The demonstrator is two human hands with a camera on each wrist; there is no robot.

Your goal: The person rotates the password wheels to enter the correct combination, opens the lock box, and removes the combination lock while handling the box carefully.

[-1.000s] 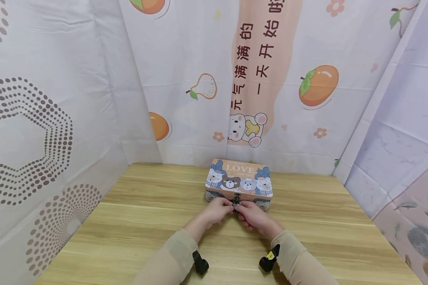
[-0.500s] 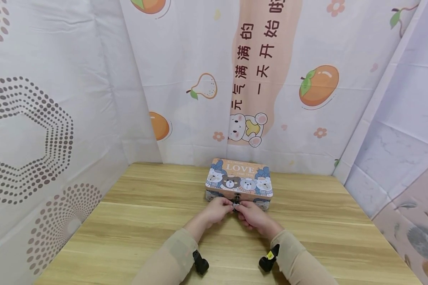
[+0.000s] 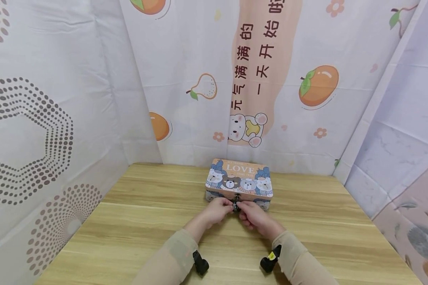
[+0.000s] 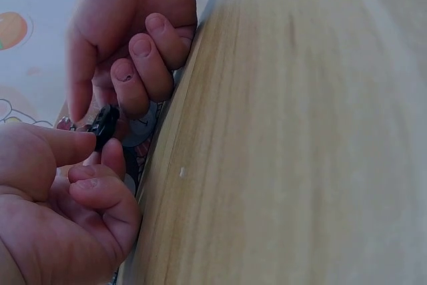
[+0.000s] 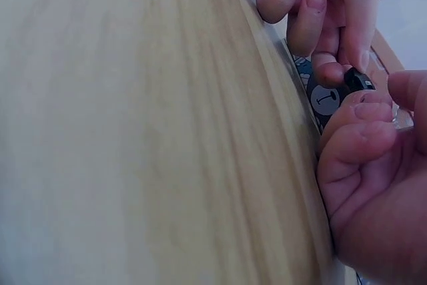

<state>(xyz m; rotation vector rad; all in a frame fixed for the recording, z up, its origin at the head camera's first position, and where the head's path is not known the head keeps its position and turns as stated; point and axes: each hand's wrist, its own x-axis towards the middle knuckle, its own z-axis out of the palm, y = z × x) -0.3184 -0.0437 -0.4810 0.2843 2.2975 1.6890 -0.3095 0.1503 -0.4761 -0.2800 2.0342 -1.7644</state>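
Observation:
A tin box (image 3: 239, 178) with bears and the word LOVE on its lid stands closed at the back of the table. A small black padlock (image 4: 103, 125) with ridges hangs at its front clasp (image 3: 237, 196). My left hand (image 3: 216, 209) pinches the padlock between thumb and index finger from the left. From the other side my right hand (image 3: 255, 215) has its curled index finger against the padlock, its thumb slightly off it in the right wrist view. The other fingers of both hands are curled. Part of the padlock is hidden behind the fingertips.
The wooden table (image 3: 146, 221) runs back to a printed curtain (image 3: 199, 118) just behind the box. More patterned curtains hang at the left and right. Black wrist cameras are strapped to both sleeves.
The right hand has shifted slightly to the right, its thumb drawing back a little so more of the padlock shows. The left hand and the box have stayed in place.

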